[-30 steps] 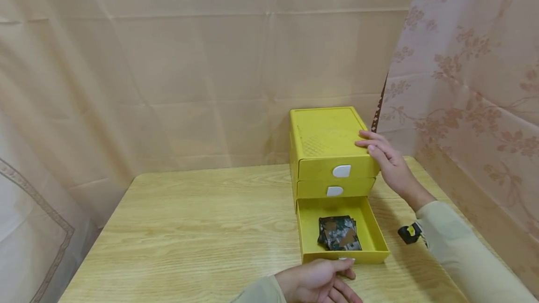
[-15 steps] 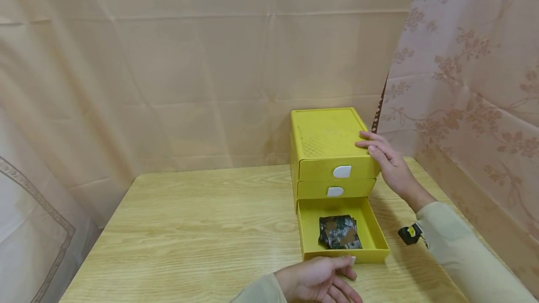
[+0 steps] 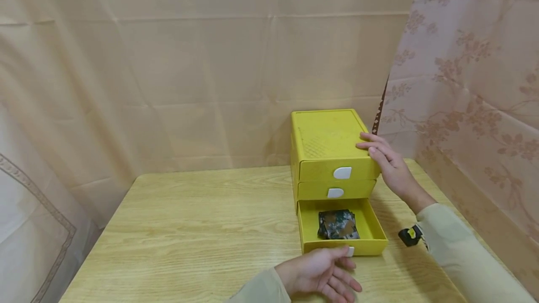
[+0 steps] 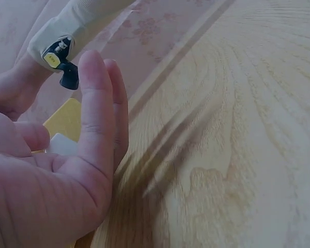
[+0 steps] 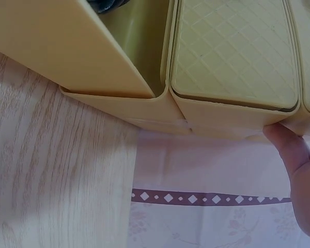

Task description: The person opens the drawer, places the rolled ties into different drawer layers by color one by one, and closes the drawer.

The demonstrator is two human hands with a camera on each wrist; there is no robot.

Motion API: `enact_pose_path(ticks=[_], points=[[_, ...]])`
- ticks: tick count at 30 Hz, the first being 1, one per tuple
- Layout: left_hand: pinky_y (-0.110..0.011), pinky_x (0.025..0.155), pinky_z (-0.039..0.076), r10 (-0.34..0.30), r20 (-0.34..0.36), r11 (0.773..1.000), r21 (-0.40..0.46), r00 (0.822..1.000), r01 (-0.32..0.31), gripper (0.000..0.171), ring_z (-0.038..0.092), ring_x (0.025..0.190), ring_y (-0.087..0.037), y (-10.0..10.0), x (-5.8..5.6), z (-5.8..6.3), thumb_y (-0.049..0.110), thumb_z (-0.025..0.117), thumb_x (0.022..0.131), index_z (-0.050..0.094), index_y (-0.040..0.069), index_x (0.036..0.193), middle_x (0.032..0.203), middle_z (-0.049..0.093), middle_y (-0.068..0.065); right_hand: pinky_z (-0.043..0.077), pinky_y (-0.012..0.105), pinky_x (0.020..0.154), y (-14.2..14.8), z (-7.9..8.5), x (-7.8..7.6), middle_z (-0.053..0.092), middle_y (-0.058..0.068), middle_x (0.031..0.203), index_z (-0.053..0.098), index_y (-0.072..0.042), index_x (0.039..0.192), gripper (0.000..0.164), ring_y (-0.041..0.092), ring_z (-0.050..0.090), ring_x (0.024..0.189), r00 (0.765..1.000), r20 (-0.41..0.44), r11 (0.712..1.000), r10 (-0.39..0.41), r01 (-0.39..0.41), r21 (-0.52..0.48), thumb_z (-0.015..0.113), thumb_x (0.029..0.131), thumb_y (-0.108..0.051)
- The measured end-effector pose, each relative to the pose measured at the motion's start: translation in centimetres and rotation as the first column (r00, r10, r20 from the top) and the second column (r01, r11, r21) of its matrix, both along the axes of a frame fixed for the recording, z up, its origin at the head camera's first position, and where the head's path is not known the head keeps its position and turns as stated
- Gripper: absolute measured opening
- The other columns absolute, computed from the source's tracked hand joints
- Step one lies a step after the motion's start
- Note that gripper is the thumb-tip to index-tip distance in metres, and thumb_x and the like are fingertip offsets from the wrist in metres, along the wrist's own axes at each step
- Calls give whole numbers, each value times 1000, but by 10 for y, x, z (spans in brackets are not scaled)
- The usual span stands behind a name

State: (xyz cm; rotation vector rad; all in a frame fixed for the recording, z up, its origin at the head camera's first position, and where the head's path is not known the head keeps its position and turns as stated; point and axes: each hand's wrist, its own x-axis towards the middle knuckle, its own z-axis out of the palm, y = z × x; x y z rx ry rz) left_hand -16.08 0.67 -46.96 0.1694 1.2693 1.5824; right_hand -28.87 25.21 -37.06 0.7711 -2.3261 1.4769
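Note:
A yellow drawer cabinet [image 3: 332, 134] stands on the table, its bottom drawer [image 3: 372, 247] pulled out. In that drawer lies a small stack of thin, dark, camouflage-patterned squares [image 3: 338, 225]. My left hand [image 3: 317, 272] pinches the white drawer handle [image 3: 351, 251] with thumb and index finger, the other fingers extended away from it. In the left wrist view the handle [image 4: 63, 144] shows just past the index fingertip. My right hand [image 3: 391, 165] rests on the cabinet's top right edge, fingers spread. The right wrist view shows its thumb [image 5: 289, 144] against the cabinet's side.
The upper two drawers [image 3: 316, 170] are closed, each with a white handle. Wood-grain table [image 3: 189, 233] extends to the left. A beige curtain [image 3: 189, 69] hangs behind, a floral one [image 3: 476, 78] at right. A small black-and-yellow device [image 3: 410, 236] sits at my right wrist.
The bottom drawer has slid a little inward toward the cabinet, carrying the stack with it. My left hand has moved forward with the handle. My right hand has stayed in place.

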Motion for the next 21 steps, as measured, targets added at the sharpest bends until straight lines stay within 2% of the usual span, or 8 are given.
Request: enact_pose_path(ticks=[10, 16, 21], points=[[-43, 87, 58, 51, -12, 999, -7, 999, -51, 50, 69, 79, -19, 1, -1, -1, 54, 42, 106, 53, 9, 126, 112, 72, -15, 23, 14, 112, -1, 0, -1, 40, 8, 157, 63, 0, 130, 36, 13, 26, 148, 1000, 0, 1000, 5, -5, -3, 38, 112, -19], [-47, 88, 57, 82, -44, 996, -16, 996, -83, 52, 71, 83, -23, 5, -8, -2, 55, 43, 105, 54, 7, 124, 109, 73, -17, 22, 14, 112, -1, 0, -1, 40, 9, 157, 63, 1, 130, 36, 13, 26, 148, 1000, -12, 1000, 13, -13, -13, 38, 112, -17], [-47, 81, 59, 179, -108, 983, -13, 978, -181, 55, 71, 77, -23, 7, -17, -9, 57, 44, 104, 55, 6, 120, 101, 74, -16, 22, 16, 112, 0, 0, 0, 38, 9, 157, 62, 1, 131, 36, 13, 25, 148, 1000, 0, 1000, 13, -13, -11, 37, 112, -18]])
